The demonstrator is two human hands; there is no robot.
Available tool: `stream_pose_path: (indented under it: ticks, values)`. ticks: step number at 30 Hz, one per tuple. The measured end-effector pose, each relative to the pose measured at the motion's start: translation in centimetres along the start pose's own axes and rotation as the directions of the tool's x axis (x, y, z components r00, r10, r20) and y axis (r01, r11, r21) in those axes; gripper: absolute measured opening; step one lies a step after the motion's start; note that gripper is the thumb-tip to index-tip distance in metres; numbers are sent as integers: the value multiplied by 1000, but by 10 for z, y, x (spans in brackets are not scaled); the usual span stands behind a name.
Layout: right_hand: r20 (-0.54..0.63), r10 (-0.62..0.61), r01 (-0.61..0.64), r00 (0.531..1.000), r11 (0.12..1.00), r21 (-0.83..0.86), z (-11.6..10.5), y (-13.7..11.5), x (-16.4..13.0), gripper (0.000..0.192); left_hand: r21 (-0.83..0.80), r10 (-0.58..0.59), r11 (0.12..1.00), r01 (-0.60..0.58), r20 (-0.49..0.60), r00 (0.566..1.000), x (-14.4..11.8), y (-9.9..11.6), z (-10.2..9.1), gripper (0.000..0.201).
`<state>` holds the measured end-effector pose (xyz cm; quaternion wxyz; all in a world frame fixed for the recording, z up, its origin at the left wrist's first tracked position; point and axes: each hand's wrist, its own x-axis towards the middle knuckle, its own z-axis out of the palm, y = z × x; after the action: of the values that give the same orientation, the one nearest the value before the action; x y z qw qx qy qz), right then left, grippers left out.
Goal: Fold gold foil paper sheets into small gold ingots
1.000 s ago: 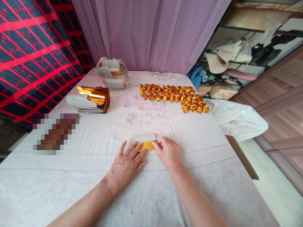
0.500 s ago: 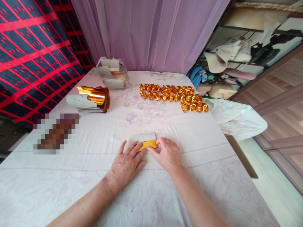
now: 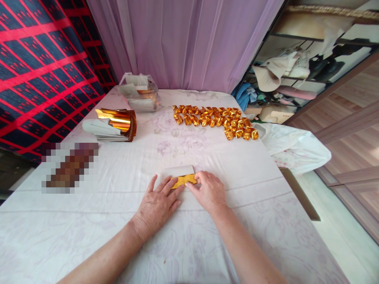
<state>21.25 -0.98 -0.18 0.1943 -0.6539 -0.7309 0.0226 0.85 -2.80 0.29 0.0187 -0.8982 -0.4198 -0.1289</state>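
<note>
The folded sheet [image 3: 184, 180] is a narrow strip, with a plain grey-white band along its far side and a golden-yellow, slightly rippled band along its near side. It lies on the pale floral tablecloth [image 3: 183, 240], between the two hands: the left hand [image 3: 159, 202] is laid flat, fingers spread, its fingertips over the strip's left end, while the right hand [image 3: 211, 192] pinches the right end between thumb and bent fingers.
</note>
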Motion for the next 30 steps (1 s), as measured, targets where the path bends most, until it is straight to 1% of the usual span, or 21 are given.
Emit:
stream_pose_path:
  ticks: [8, 11, 14, 16, 20, 23, 25, 27, 30]
  values:
    - [-6, 58, -57, 998, 997, 54, -1, 15, -1, 18, -6, -24, 1000, 24, -4, 1000, 0, 0, 1, 35]
    - [15, 81, -82, 997, 994, 76, -2, 19, -1, 17, -10, -10, 1000, 10, 2, 1000, 0, 0, 2, 36]
    - [23, 77, -79, 997, 992, 102, -2, 21, -2, 12, -9, -17, 1000, 17, 0, 1000, 0, 1, 2, 35]
    - [-3, 48, -47, 999, 991, 125, -2, 20, -2, 10, -12, -23, 1000, 23, -6, 1000, 1, 1, 1, 35]
    - [-63, -82, 91, 995, 981, 173, -1, 11, -1, 14, -10, -16, 1000, 15, -8, 1000, 1, 2, 1, 36]
    - [-40, -166, 171, 985, 968, 182, 3, 2, 2, 17, -7, -10, 1000, 10, 1, 1000, 1, 1, 0, 36]
    - [0, -185, 182, 983, 967, 176, 6, -1, 4, 17, -6, -8, 1000, 8, 7, 1000, 1, 1, 0, 36]
    - [33, -177, 169, 984, 971, 170, 8, -2, 5, 16, -4, -9, 1000, 9, 9, 1000, 1, 1, 0, 37]
    - [53, -167, 156, 985, 973, 169, 9, -1, 5, 14, -7, -24, 1000, 24, 3, 1000, 0, 0, 3, 36]
